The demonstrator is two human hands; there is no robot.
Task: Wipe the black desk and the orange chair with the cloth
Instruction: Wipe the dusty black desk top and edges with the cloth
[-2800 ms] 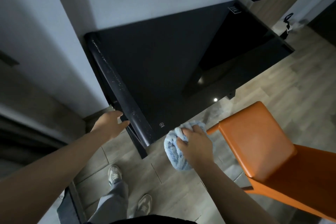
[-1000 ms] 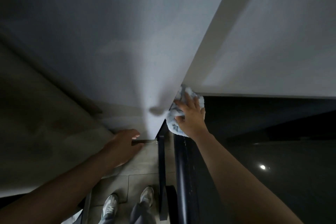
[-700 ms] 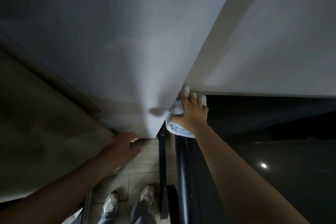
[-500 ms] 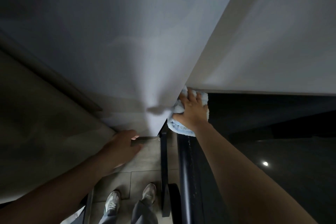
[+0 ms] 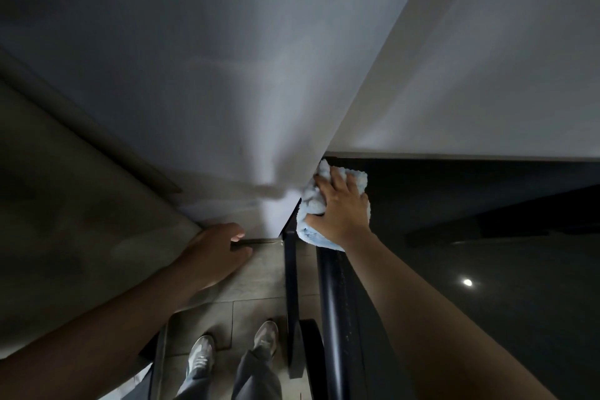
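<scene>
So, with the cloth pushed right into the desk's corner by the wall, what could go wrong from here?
1. The cloth bulges past the left edge of the desk under the right hand; it may slip off toward the floor.
2. The fingers press close to the wall, so the knuckles could scrape it.

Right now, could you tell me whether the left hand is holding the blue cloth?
No, the right hand presses the blue cloth onto the black desk's corner, while the left hand holds nothing.
</scene>
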